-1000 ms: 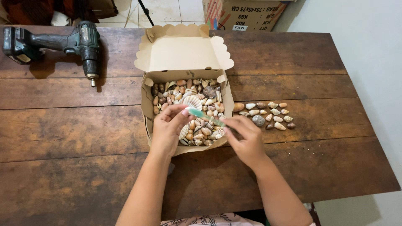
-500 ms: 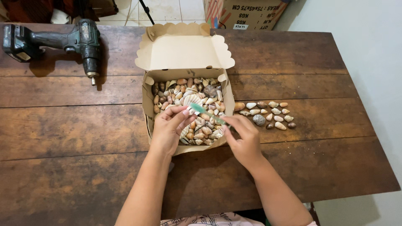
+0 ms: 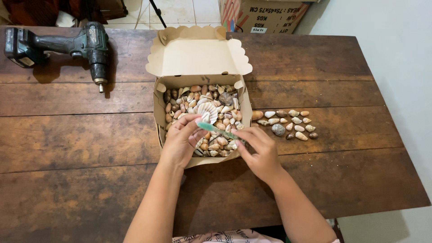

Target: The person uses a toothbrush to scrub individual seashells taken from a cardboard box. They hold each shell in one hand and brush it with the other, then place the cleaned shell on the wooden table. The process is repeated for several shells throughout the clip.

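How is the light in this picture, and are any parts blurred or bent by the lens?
Head view: soft, even light; the dark cordless drill throws a shadow on the brown wooden table. No strong glare. The open cardboard box of seashells and both hands, left and right, look sharp; the table edges bow slightly, a wide-lens effect.

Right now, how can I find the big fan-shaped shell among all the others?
Look in the open cardboard box at the middle of the wooden table. The scallop shell lies just above the left hand and the green toothbrush. It is pale, ribbed and far wider than the small shells around it.
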